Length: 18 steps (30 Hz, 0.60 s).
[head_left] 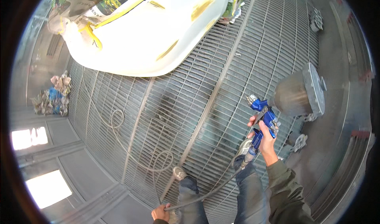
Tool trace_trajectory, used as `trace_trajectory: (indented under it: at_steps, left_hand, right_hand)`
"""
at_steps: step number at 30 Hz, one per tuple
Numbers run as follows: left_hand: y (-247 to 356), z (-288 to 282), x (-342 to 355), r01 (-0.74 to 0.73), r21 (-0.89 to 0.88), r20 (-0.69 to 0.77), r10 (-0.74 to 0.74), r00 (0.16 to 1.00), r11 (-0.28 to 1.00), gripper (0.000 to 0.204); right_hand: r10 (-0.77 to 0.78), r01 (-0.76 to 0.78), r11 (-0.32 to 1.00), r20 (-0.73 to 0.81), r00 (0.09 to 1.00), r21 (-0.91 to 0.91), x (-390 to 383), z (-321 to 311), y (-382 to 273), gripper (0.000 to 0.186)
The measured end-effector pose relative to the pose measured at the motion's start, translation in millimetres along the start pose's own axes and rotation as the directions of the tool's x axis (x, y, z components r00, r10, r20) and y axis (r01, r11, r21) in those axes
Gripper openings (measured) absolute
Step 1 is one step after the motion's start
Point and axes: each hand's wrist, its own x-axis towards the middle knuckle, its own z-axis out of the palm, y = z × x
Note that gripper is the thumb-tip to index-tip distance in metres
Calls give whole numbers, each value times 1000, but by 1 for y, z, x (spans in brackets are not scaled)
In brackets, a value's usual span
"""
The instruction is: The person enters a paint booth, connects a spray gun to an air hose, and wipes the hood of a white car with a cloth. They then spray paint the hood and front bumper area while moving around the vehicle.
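Observation:
My right hand grips a blue spray gun with a large metal cup on its side and a hose fitting at the base of its handle. From that fitting a grey hose runs down to my left hand, whose fingers are closed around it at the lower edge. Above, a large white curved panel has yellowish patches, yellow tape along an edge and printed paper masking over its upper part.
Underfoot is a metal grate floor with loops of hose lying on it near my feet. Crumpled paper is heaped at the left by grey panelled walls with bright windows. Small crumpled items lie along the right side.

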Motion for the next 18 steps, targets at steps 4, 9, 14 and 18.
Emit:
trace_trajectory:
  at_steps: [4, 9, 14, 18]
  left_hand:
    - [57, 28, 42, 38, -231, -283, -104, 953, 972, 33]
    - [124, 65, 134, -99, -390, -458, -99, 883, 915, 31]
    - [143, 143, 207, -151, -519, -622, -251, 741, 841, 27]
    - [106, 181, 232, -128, -566, -690, -384, 613, 814, 30]
  right_hand:
    - [-31, 32, 999, 63, 998, -29, 32, -14, 13, 30]
    - [-116, 137, 987, 214, 970, -86, 110, -13, 96, 32]
    - [-369, 383, 921, 153, 917, -71, 172, 8, 197, 21]
    - [-237, 254, 967, 283, 930, -24, 170, 41, 262, 12]
